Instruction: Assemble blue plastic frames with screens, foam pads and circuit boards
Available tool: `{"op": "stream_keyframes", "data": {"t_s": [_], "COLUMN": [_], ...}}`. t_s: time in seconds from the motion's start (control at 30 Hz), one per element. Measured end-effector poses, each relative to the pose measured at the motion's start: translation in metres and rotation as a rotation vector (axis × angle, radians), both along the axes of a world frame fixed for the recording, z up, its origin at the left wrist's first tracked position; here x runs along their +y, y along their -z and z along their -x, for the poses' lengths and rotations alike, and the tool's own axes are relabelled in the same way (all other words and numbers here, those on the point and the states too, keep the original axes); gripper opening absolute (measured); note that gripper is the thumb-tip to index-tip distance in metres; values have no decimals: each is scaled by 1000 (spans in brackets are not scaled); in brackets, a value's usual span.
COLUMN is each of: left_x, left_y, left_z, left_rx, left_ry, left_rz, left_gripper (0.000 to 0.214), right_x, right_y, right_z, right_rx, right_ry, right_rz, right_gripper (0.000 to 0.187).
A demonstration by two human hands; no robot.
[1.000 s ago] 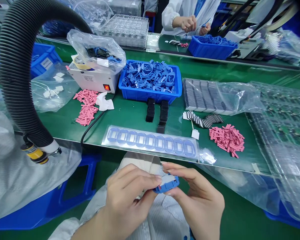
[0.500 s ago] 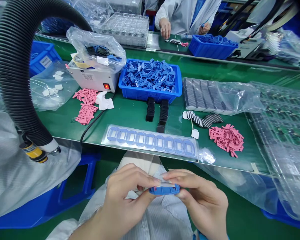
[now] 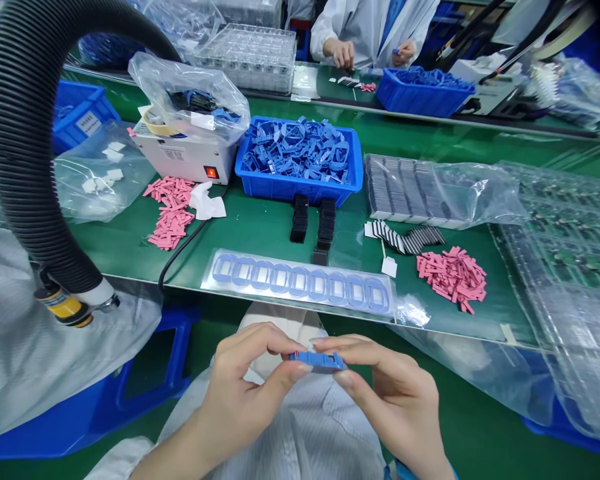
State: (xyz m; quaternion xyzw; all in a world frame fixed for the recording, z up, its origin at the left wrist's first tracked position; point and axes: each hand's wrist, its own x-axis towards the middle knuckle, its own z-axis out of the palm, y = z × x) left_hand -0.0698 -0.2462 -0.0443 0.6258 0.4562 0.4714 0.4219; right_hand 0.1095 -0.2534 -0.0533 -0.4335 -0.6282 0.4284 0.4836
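Observation:
A small blue plastic frame (image 3: 318,361) is held edge-on over my lap, below the table's front edge. My left hand (image 3: 245,390) pinches its left end between thumb and fingers. My right hand (image 3: 393,400) pinches its right end the same way. Just beyond, on the table edge, lies a clear strip (image 3: 300,283) carrying a row of several blue frames. Farther back stands a blue bin (image 3: 300,160) heaped with loose blue frames.
Two stacks of black parts (image 3: 313,223) sit before the bin. Pink strips lie in piles at left (image 3: 169,210) and right (image 3: 453,277). A corrugated black hose (image 3: 20,140) arcs at left. Clear trays (image 3: 565,267) fill the right. A person in white (image 3: 375,30) works opposite.
The blue frame has turned from tilted to flat and edge-on, and both hands have lifted it slightly. The person opposite has moved a hand down to the table.

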Motion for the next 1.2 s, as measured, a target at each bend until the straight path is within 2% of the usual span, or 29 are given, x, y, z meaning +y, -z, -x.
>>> {"op": "stream_keyframes", "data": {"t_s": [0.23,0.37,0.43,0.53,0.63,0.83,1.0,1.1,1.2], "left_x": [-2,-1,-1,0,2,0,-3,-4,-6], "left_y": [6,6,7,12,19,23,20,20,23], "left_z": [-5,-10,-12,-14,-17,-26,-34,-36,-34], "left_rx": [-63,-99,-148,-284,-360,-351,-424,-404,-334], "left_ry": [-3,-31,-41,-50,-117,-197,-178,-166,-124], "left_rz": [30,68,124,289,389,290,217,164,88], "left_gripper": [9,9,10,12,18,13,7,6,5], "right_x": [-2,-1,1,4,4,-3,-3,-2,-2], "right_y": [3,7,7,8,11,21,23,19,16], "right_z": [1,3,3,5,10,25,28,28,26], "right_rx": [14,6,-12,-67,-157,-270,-272,-183,-55], "right_ry": [34,126,130,129,218,418,428,440,401], "right_rz": [-32,-99,-81,-20,-47,-185,-212,-170,-48], "right_gripper": [18,20,18,15,16,30,30,28,23]}}
